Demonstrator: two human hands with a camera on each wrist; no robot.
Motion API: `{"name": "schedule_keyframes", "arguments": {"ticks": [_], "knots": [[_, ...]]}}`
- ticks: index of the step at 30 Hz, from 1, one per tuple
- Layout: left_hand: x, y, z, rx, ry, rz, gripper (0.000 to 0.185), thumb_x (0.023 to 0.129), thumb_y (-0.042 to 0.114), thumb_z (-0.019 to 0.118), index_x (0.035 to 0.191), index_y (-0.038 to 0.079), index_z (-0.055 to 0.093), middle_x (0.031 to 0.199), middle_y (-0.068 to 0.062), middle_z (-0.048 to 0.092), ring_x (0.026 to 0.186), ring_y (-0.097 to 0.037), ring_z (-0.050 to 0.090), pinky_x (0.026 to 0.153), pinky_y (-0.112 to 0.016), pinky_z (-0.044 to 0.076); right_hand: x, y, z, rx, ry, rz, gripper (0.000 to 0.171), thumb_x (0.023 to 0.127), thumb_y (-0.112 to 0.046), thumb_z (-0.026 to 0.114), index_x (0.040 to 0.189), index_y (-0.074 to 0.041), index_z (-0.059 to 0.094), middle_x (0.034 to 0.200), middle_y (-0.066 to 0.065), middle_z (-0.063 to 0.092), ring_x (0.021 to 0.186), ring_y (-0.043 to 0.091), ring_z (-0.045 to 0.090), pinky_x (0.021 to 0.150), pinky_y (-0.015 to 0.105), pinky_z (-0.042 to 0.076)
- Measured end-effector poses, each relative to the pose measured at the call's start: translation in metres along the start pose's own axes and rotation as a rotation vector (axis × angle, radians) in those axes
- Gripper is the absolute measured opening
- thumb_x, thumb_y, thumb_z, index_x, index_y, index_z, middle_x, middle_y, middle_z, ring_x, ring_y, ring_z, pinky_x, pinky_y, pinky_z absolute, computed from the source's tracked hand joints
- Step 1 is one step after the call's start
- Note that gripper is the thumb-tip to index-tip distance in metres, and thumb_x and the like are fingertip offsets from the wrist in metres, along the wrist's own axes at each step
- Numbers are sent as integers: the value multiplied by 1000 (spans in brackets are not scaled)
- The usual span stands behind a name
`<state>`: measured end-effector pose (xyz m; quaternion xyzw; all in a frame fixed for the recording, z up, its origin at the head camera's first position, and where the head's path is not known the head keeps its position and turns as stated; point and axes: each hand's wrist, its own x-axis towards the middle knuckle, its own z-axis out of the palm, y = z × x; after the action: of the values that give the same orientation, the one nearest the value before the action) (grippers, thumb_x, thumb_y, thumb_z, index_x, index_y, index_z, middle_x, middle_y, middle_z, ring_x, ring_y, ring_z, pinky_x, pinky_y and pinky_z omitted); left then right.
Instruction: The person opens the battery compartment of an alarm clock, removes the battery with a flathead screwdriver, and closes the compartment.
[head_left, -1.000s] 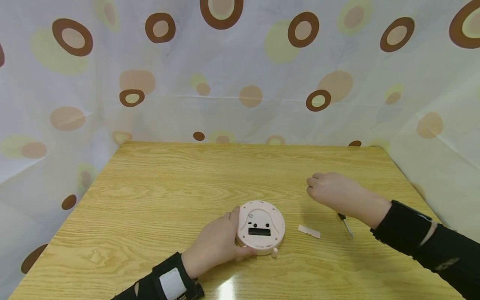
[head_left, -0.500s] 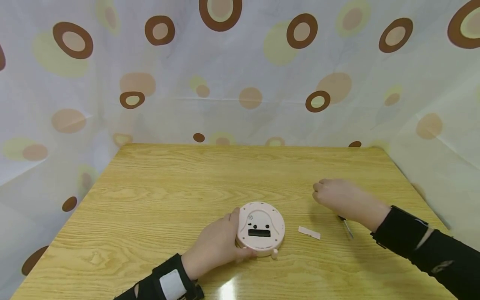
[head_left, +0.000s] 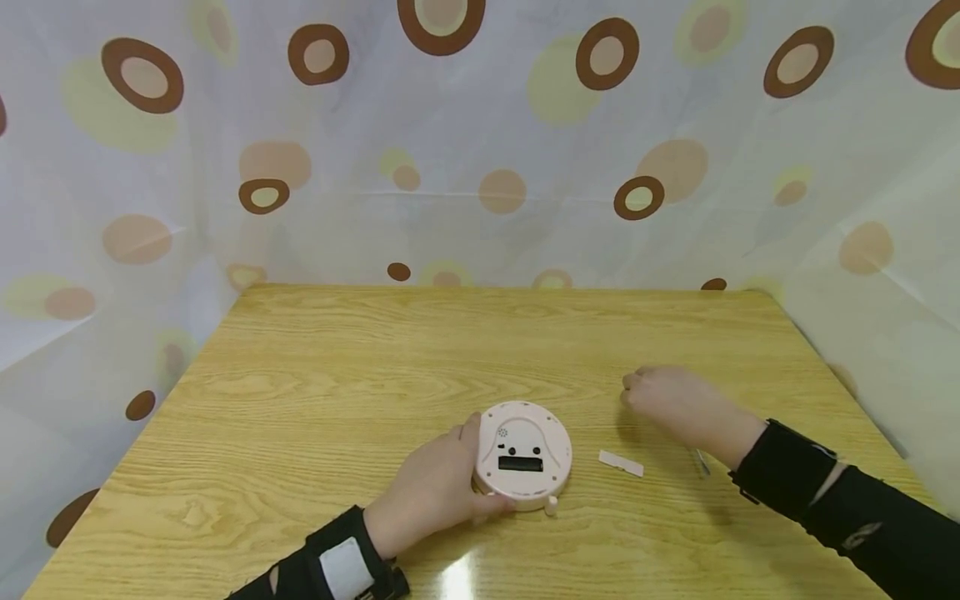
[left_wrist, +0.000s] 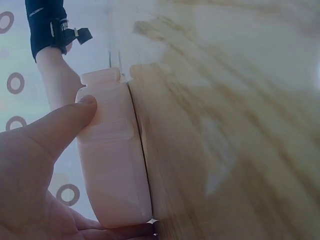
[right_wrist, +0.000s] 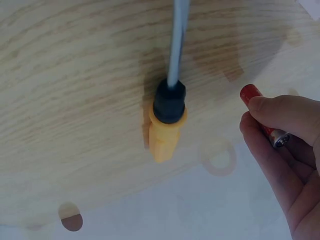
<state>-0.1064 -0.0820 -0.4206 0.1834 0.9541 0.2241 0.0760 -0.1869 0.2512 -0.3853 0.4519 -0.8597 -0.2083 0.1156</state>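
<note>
Gripping a pink round clock (head_left: 522,454) lying face down at lower centre of the tabletop (head_left: 360,367), the left hand (head_left: 433,490) steadies it. Right hand (head_left: 670,402) pinches a red battery (right_wrist: 263,116); the cover (head_left: 620,462) lies off, compartment apparently unfilled

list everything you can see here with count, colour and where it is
clock: 1, pale pink, round, back side up, near front middle of the table, battery slot open
cover: 1, white, flat on the table right of the clock
screwdriver: 1, yellow and black handle with metal shaft, lying on the table under the right forearm
battery: 1, red with metal end, in the right hand
table: 1, light wood grain
curtain: white with brown and yellow rings, behind and beside the table
left hand: 1, black sleeve, holds the clock's left edge
right hand: 1, black sleeve, above the table right of the clock, pinches the battery
</note>
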Motion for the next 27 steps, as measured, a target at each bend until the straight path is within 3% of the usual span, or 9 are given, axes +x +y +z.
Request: {"name": "schedule_keyframes", "arguments": {"ticks": [18,27], "knots": [[0,1,-1,-8,3,9,119,77,61,89,159,-7,36,140,-24,67,123,-36,70,97,-46,60,-6,-8,10,17,2,110,23,79,2,88,76,-13,71,73,3,59,64,17,58,58,28,52],[-1,1,0,-10,5,6,119,77,61,89,160,-7,36,142,-25,66,124,-36,69,99,-47,60,-8,-10,12,163,38,193,28,81,2,87,71,-15,67,67,-1,53,58,11,48,54,26,46]]}}
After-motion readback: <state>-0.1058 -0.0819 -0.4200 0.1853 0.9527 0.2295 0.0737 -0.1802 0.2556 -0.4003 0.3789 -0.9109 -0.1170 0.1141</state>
